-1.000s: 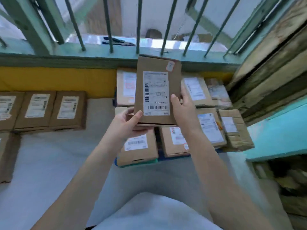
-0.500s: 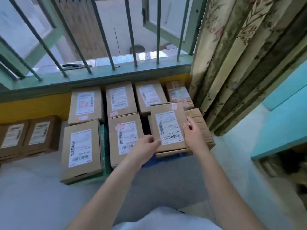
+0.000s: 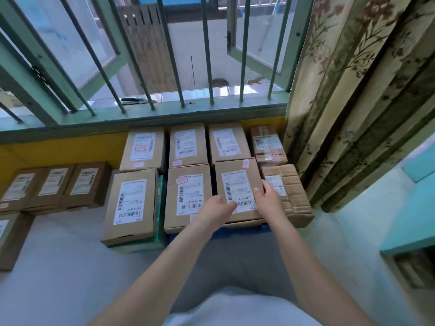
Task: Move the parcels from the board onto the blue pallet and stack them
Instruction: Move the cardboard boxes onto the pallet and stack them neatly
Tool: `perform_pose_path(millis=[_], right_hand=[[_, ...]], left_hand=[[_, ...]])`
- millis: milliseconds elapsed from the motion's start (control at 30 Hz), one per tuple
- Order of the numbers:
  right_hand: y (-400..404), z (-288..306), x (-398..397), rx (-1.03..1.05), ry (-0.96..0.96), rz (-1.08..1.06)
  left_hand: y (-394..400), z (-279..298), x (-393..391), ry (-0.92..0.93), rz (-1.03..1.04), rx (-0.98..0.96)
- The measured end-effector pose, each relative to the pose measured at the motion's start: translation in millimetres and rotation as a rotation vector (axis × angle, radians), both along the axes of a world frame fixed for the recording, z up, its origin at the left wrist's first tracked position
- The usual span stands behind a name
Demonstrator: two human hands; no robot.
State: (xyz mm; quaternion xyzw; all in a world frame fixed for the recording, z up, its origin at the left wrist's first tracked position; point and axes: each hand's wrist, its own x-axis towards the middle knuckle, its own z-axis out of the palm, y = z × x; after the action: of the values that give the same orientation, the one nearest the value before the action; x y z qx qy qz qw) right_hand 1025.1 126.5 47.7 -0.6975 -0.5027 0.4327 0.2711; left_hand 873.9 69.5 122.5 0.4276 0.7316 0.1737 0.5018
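The blue pallet (mostly hidden) carries two rows of brown parcels.

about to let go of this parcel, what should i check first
1. Parcel lies flat on the stack: ok.
2. Square with the middle parcel beside it: ok.
3. Clear of the crumpled parcel on its right: cannot tell, right hand hides that edge.
4. Left hand free to lift off: ok.
5. Blue pallet under the near edge: ok.
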Motion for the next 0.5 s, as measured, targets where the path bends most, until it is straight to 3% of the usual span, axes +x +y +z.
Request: perform_pose_path(millis=[267,367,500], right_hand=[[-0.1,32.9,-21.2,0.207,-0.223,-0.073],[0.0,56.3,-62.9,0.348,-0.206,-0.027],[-5.5,87.6,-157.3,0.424,-0.038,0.152]], left_hand=[[-8.3,16.9,-47.9,-0.014,0.083,0.274],[-19.6,29.3,-90.5,0.041,0.170,0.392],[-46.8,40.2,-170.1,0.205,0.373,0.503]])
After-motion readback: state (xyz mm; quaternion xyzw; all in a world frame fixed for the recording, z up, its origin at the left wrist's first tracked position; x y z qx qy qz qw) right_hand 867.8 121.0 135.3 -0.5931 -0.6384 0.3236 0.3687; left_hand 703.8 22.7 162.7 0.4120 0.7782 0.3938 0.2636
